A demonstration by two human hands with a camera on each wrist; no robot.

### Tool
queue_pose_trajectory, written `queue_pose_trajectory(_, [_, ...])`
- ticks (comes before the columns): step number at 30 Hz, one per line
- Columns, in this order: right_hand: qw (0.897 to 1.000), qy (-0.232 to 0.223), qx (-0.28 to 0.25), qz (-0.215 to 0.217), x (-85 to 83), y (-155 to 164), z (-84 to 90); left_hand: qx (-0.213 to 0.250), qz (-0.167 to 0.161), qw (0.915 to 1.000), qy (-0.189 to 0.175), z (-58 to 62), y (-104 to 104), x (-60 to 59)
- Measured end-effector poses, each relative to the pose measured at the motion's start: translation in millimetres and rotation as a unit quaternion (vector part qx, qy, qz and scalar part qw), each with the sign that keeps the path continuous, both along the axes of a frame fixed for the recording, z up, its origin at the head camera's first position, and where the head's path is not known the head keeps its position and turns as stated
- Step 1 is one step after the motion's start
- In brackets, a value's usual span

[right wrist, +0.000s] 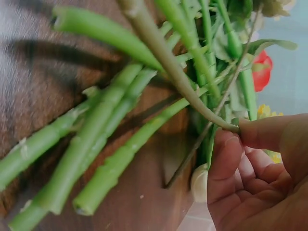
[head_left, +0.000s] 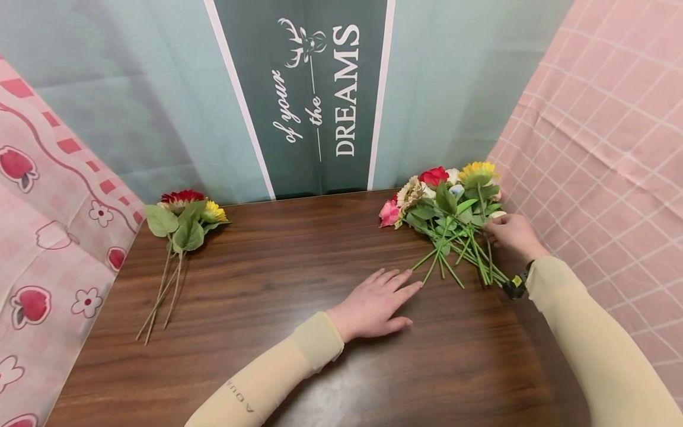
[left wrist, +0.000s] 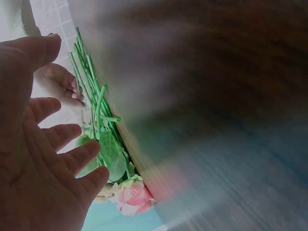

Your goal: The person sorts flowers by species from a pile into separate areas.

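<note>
White “DREAMS” [head_left: 347, 89] marks the backdrop [head_left: 437, 89]; sleeve lettering [head_left: 240, 397] resists reading; right hand [head_left: 514, 236] pinches a stem [right wrist: 169, 65], left hand [head_left: 373, 305] spread.

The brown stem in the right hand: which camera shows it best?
The right wrist view, where the brown stem looms large, pinched by the right hand. The head view shows it only thin, below a yellow flower; in the left wrist view I can't surely pick it out.
</note>
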State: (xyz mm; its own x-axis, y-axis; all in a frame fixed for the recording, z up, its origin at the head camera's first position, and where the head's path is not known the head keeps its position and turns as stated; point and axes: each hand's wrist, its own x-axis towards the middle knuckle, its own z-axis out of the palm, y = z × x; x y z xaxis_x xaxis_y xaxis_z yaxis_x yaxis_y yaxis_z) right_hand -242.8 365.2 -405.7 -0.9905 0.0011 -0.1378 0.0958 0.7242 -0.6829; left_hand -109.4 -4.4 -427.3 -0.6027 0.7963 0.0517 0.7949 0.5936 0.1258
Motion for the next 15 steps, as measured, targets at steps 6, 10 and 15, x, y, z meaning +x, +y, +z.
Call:
queue_pose_trajectory(6, [0.999,0.008,-0.039,-0.014,6.7,-12,12.1,0.023,0.020,0.9995,-0.009,-1.8,-11,-5.5])
queue_pose_trajectory(10, [0.995,0.035,-0.091,-0.024,9.4,-33,20.8,0.068,0.055,0.9948,-0.052,-1.9,-20,-10.6])
queue_pose_trajectory(15, [0.981,0.060,-0.182,0.008,13.3,-69,33.1,0.174,0.131,0.9660,-0.139,2.5,-28,-15.8])
